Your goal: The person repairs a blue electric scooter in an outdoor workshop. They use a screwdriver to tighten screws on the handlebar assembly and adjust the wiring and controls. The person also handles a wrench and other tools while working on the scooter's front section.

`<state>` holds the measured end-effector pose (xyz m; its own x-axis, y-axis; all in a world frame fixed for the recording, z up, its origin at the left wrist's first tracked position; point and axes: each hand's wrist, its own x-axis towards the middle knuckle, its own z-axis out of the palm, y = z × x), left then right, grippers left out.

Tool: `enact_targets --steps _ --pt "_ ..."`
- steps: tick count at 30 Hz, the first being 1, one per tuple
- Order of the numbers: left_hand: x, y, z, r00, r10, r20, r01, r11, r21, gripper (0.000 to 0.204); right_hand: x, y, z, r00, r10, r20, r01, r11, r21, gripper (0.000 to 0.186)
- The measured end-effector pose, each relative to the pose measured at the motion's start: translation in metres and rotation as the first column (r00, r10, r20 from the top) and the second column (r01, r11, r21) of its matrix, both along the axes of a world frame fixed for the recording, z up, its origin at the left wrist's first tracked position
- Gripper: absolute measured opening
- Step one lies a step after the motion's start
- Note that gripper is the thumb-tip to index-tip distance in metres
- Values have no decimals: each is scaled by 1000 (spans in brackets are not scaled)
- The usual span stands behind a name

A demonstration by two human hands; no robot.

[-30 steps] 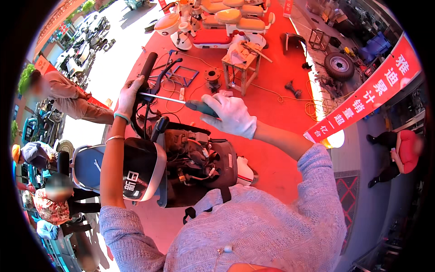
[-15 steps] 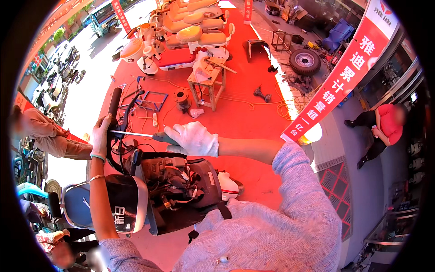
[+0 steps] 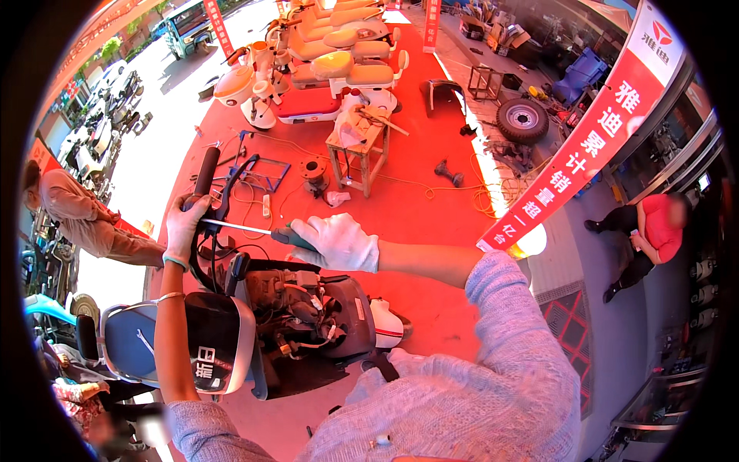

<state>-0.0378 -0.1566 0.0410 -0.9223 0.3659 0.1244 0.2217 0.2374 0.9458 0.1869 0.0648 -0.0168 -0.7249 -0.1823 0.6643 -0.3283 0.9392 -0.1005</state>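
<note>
Wearing a white glove, my left hand (image 3: 183,227) is closed around the handlebar beside its black rubber grip (image 3: 206,171), near the brake lever (image 3: 231,181). My right hand (image 3: 339,240), also gloved, grips a screwdriver (image 3: 296,237) by its dark handle. The long metal shaft points left, and its tip meets the handlebar by my left fingers; the exact contact spot is hidden. Below my hands stands the electric scooter (image 3: 362,316), its body opened with wires and connectors exposed (image 3: 296,308). A wrench (image 3: 145,340) lies on its blue panel with a pale rim.
A wooden stool (image 3: 358,146) with parts on it stands ahead on the red floor, near a round metal part (image 3: 314,175) and a blue metal frame (image 3: 265,173). Parked scooters (image 3: 339,69) line the back. One person (image 3: 73,208) stands left; another (image 3: 658,223) sits right.
The view has shifted slightly, so the scene sits a little lower and to the right. Both hands keep their holds on the handlebar and screwdriver.
</note>
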Motion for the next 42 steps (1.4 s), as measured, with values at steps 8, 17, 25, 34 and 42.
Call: enact_targets --steps 8,17,25,34,42 --pt "23 -5 19 988 69 -140 -107 952 -287 63 9 -8 8 995 21 98 -12 996 -92 39" --pt "21 -25 8 976 99 -194 -138 970 -201 51 3 -20 -12 988 156 6 -148 948 -282 31" --pt "0 -17 -1 968 107 -228 -165 954 -249 63 15 -36 0 607 786 116 526 -288 -801 38" --pt "5 -18 -8 954 132 -270 -183 968 -174 58 19 -24 7 747 637 189 425 -238 -874 29" --pt "-1 -19 -11 948 170 -268 -236 942 -237 55 21 -35 31 663 733 153 449 -226 -865 31"
